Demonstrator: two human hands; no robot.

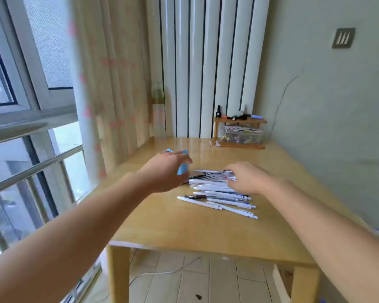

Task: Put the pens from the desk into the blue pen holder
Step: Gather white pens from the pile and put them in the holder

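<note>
The blue pen holder (182, 169) stands on the wooden desk (184, 228), left of the pens. My left hand (165, 171) covers most of it. The thumb lies across its front, and the blue rim shows above the knuckles. A loose pile of several white and dark pens (217, 194) lies mid-desk, tips pointing left. My right hand (247, 178) lies over the far right part of the pile, its fingertips touching the top pens. The frame does not show a pen pinched between the fingers.
A small wooden shelf (239, 132) with markers on top and a clear box of small items stands at the desk's back right corner. A curtain (109, 95) and a window with a metal rail are to the left. The wall runs along the right.
</note>
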